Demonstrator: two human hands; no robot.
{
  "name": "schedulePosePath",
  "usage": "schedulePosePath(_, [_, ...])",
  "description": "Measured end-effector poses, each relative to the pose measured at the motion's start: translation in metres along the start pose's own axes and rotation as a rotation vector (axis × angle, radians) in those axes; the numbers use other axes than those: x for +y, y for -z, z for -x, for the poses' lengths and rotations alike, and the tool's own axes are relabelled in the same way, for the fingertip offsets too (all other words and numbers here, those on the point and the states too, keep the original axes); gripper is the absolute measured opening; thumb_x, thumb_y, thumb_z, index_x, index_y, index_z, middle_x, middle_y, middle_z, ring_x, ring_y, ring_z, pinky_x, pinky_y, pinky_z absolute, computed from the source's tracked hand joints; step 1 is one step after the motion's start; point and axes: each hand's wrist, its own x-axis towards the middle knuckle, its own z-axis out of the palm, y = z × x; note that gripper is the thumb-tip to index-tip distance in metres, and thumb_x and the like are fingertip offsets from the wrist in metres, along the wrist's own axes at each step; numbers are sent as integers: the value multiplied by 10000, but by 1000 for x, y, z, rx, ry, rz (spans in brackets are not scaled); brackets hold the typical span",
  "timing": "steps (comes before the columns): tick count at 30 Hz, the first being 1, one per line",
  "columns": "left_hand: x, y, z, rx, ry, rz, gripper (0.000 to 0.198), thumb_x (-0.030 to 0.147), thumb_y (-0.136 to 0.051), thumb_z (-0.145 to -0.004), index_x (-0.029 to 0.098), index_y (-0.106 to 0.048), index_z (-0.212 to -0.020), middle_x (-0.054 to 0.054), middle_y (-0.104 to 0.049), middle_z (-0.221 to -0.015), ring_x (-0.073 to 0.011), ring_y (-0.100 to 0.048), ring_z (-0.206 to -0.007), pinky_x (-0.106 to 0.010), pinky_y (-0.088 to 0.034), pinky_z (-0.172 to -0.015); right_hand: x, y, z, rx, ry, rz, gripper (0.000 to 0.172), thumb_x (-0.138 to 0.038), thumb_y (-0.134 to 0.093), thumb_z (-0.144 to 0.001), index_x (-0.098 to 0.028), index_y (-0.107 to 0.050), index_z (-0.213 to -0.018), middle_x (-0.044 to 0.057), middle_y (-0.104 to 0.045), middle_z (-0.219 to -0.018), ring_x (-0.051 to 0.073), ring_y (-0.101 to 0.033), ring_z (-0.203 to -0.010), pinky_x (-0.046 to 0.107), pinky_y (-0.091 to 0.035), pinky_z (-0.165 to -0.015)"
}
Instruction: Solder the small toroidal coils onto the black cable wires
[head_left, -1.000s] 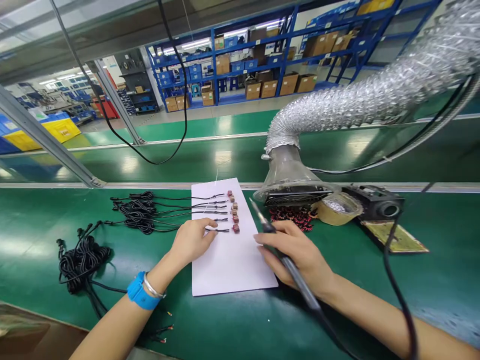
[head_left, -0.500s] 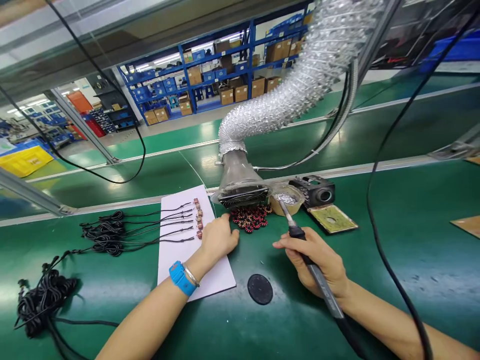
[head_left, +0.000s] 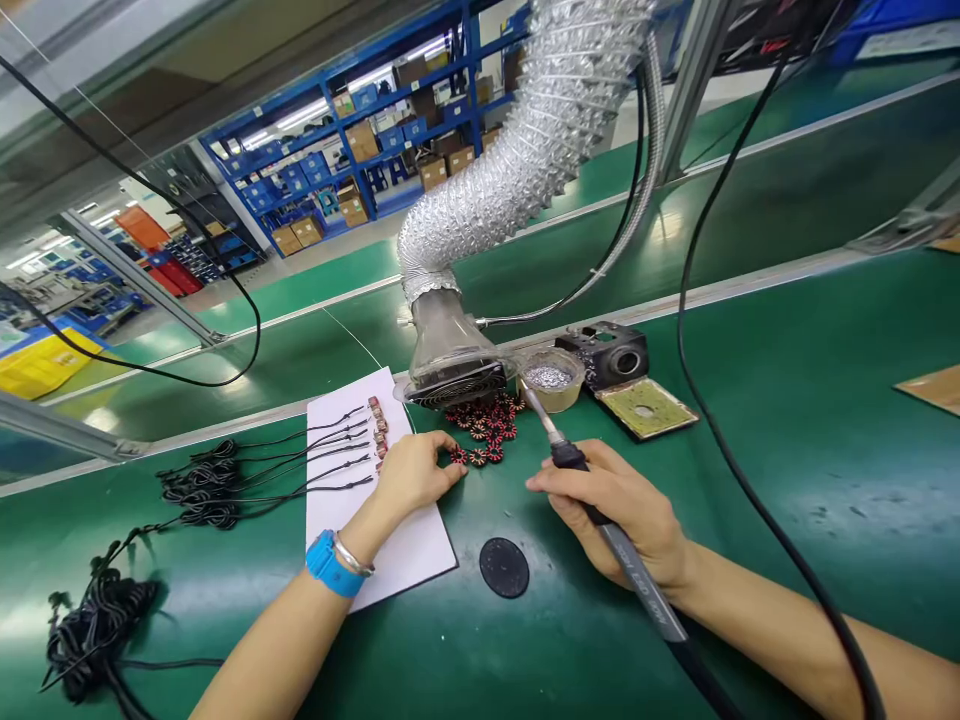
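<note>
While my right hand (head_left: 611, 510) grips the soldering iron (head_left: 637, 570) pen-style, my left hand (head_left: 416, 475) curls its fingertips (head_left: 450, 472) at the red-and-black toroid coils (head_left: 480, 430) (pinching one? I cannot tell); they lie beside the white paper sheet (head_left: 397, 550), toward the bench's (head_left: 570, 640) far edge.
</note>
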Motion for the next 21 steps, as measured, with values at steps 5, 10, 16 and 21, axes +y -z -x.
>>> schedulePosePath(5, [17, -15, 54, -23, -31, 68, 230, 432, -661, -766, 213, -661, -835, 50, -471, -538, -132, -445, -518, -239, -248, -510, -5, -1, 0, -42, 6, -9, 274, -40, -518, -877, -195, -589, -1091, 33, -677, -766, 163, -620, -693, 340, -537, -677])
schedulePosePath(10, [29, -43, 94, -54, -7, 124, 179, 362, -610, -808, 189, -611, -855, 56, -451, -523, -127, -403, -471, -249, -244, -509, -7, -9, 7, -108, 14, -63, 236, -40, -517, -878, -157, -575, -1074, 36, -661, -735, 161, -597, -673, 358, -519, -727])
schedulePosePath(16, [23, -23, 82, -185, -113, 188, 377, 348, -690, -773, 214, -610, -1116, 62, -509, -581, -139, -452, -513, -246, -274, -516, -19, -9, 17, -353, -196, -99, 251, -50, -492, -807, -184, -534, -1014, 6, -596, -728, 143, -506, -609, 270, -436, -581])
schedulePosePath(21, [18, -20, 77, -244, -220, 310, 275, 193, -605, -822, 269, -682, -1075, 35, -642, -712, -118, -488, -549, -232, -330, -548, -27, -2, 21, -690, -473, -237, 424, -38, -544, -720, -209, -454, -1097, 11, -605, -865, 151, -578, -728, 250, -469, -650])
